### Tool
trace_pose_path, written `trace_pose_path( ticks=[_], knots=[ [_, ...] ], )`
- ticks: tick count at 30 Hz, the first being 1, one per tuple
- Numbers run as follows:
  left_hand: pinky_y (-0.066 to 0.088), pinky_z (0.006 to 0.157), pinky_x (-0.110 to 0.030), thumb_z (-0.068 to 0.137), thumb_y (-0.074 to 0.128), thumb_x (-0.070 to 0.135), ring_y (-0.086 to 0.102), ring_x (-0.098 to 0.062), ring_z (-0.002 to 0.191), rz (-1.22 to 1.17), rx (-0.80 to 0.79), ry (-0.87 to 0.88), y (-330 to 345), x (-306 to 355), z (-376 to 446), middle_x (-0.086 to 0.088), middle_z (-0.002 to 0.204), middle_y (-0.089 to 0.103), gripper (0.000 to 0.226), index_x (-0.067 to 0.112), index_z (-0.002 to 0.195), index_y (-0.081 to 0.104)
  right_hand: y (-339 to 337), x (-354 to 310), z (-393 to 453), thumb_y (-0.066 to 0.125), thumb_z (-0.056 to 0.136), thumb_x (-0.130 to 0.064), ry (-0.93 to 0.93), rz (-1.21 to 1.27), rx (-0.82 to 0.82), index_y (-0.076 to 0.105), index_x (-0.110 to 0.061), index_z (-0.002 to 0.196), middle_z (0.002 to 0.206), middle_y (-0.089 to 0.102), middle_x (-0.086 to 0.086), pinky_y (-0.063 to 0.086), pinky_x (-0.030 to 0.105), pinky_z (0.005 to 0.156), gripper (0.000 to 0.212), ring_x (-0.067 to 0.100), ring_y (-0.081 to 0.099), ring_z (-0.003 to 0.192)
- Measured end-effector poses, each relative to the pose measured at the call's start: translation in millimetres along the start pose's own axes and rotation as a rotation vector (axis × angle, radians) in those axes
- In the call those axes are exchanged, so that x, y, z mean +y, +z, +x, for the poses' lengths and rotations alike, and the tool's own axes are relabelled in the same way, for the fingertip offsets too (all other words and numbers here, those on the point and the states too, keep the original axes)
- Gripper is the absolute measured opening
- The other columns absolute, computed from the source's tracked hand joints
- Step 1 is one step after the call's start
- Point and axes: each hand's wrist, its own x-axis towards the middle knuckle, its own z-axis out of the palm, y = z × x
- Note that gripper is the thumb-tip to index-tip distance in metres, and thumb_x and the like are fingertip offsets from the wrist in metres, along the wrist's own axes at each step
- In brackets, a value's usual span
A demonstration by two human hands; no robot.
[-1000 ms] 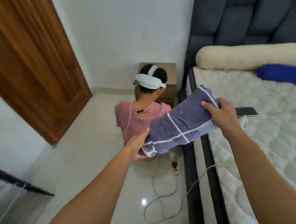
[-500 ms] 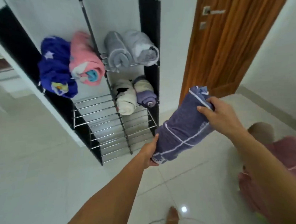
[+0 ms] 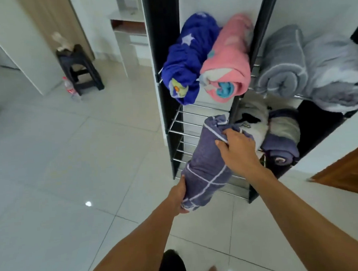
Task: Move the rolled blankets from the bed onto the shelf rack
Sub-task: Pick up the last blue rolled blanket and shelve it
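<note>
Both hands hold one purple roll (image 3: 206, 165) in the air just in front of the rack (image 3: 164, 74), over its empty lower-left shelf (image 3: 186, 133). The left hand (image 3: 180, 194) cups the near end, its fingers hidden under the cloth, so their curl cannot be told; the right hand (image 3: 238, 147) has its fingers closed over the far end. This looks like the placing step: the roll is carried over but not yet set down. Six rolls already lie on the rack: blue (image 3: 187, 60) and pink (image 3: 227, 60) upper left, two grey upper right, two more lower right. Next, the roll should go far end first onto the bare rails, beside the centre post, then both hands let go
</note>
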Motion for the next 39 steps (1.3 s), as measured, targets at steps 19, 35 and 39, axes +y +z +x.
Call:
trace_pose_path(
  ticks=[19,35,39],
  knots=[
    [0.054,0.092,-0.052,0.078,0.073,0.046,0.063,-0.032,0.11,0.0,-0.051,0.157,27.7,125.6,90.7,-0.009,0.126,0.063,0.056,0.019,0.121,0.053,103.6,23.0,211.9,0.048,0.092,-0.021,0.22,-0.011,-0.071,0.05,0.006,0.122,0.131,0.051,0.027,0.036,0.042,0.101,0.04,0.041,0.046,0.123],
    [0.052,0.069,-0.028,0.086,0.048,-0.013,0.056,-0.026,0.098,0.131,-0.308,0.261,77.0,162.6,107.1,-0.012,0.127,0.06,0.075,0.028,0.147,0.03,154.9,70.5,203.9,0.051,0.092,-0.013,0.496,0.135,-0.264,0.019,0.002,0.146,0.151,0.031,0.023,0.026,0.031,0.111,0.065,0.034,0.034,0.139],
    [0.06,0.061,-0.026,0.08,0.044,-0.024,0.059,-0.027,0.084,0.084,-0.359,0.357,91.1,173.3,106.4,-0.017,0.108,0.065,0.087,0.024,0.15,0.025,157.5,69.6,203.4,0.047,0.093,-0.008,0.434,0.146,-0.127,0.028,0.004,0.143,0.148,0.036,0.024,0.021,0.029,0.111,0.056,0.032,0.035,0.138]
  ],
)
